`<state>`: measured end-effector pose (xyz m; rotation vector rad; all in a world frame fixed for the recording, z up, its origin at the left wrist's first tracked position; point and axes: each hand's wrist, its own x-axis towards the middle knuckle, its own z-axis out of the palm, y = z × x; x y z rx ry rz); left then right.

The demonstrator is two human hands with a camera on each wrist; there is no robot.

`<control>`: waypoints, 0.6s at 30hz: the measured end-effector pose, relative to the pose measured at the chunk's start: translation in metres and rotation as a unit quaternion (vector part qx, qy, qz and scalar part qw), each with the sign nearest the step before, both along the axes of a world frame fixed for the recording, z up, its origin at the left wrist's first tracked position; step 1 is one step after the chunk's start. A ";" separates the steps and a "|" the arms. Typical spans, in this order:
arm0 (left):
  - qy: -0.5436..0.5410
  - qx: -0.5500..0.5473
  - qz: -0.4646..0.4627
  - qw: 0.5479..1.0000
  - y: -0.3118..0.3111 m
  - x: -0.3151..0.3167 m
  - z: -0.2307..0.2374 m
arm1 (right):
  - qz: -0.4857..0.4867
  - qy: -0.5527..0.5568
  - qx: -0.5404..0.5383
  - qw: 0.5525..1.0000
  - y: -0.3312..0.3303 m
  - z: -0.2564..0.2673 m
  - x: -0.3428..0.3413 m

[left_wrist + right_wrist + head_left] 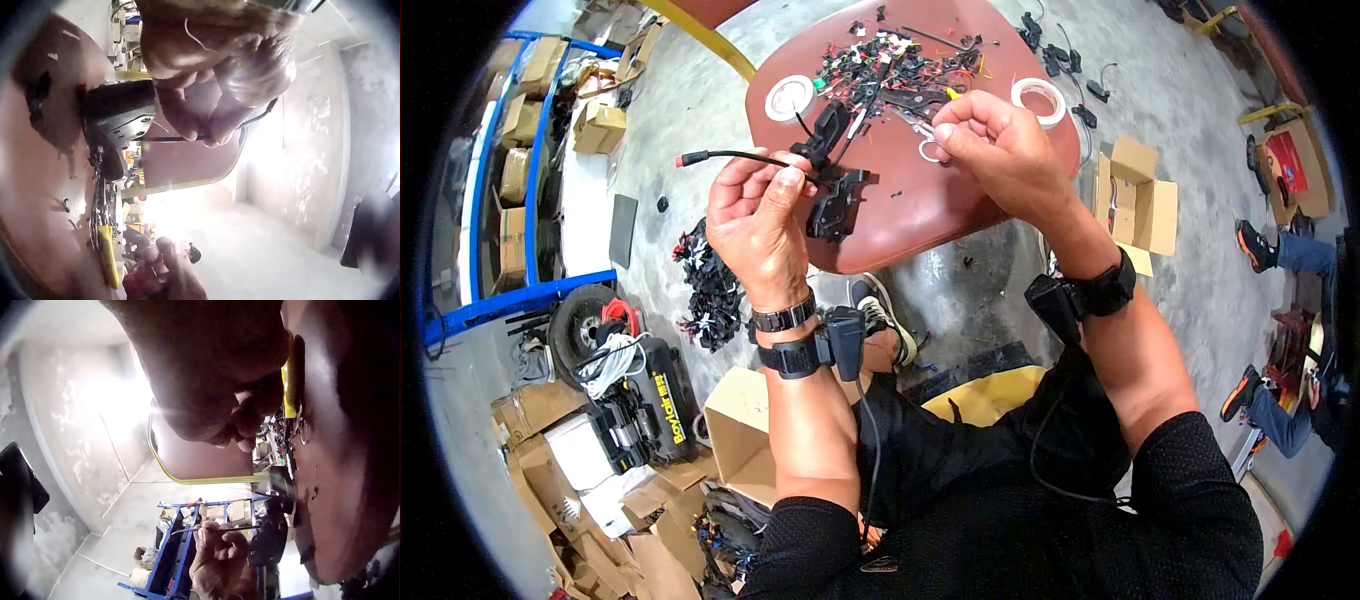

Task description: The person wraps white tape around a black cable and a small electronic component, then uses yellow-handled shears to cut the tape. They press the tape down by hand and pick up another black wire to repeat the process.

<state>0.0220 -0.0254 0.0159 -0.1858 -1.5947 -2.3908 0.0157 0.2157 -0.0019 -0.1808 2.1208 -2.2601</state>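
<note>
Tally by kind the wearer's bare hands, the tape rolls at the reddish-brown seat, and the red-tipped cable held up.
Hands: 2 (left hand, right hand)
Tape rolls: 2 (left roll, right roll)
Red-tipped cable: 1
Total: 5

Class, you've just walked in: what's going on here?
A person works over a chair seat. Their left hand pinches a black cable, near black plastic parts. Their right hand is raised with curled fingers; whether it holds anything is unclear. A pile of wires and scraps lies on the seat.
</note>
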 end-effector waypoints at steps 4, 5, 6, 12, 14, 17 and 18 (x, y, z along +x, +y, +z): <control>0.010 -0.026 -0.013 1.000 -0.006 0.005 0.001 | 0.008 0.006 -0.006 1.000 0.001 -0.005 0.001; 0.013 -0.031 -0.012 0.999 -0.006 0.005 0.001 | 0.009 0.005 -0.013 1.000 0.001 -0.005 0.001; 0.016 -0.035 -0.010 0.999 -0.007 0.006 0.002 | 0.012 -0.001 -0.011 1.000 0.001 -0.004 0.001; 0.026 -0.034 -0.009 0.999 -0.008 0.008 0.006 | 0.013 -0.020 -0.009 1.000 -0.001 0.001 0.002; 0.024 -0.025 -0.021 0.999 -0.008 0.008 0.006 | 0.010 -0.023 -0.016 1.000 -0.001 0.004 0.002; 0.012 -0.025 -0.016 0.999 -0.006 0.009 0.006 | 0.012 -0.019 -0.032 0.999 -0.001 0.003 0.002; 0.007 -0.026 -0.011 1.000 -0.004 0.009 0.005 | 0.012 -0.019 -0.035 0.999 -0.001 0.002 0.002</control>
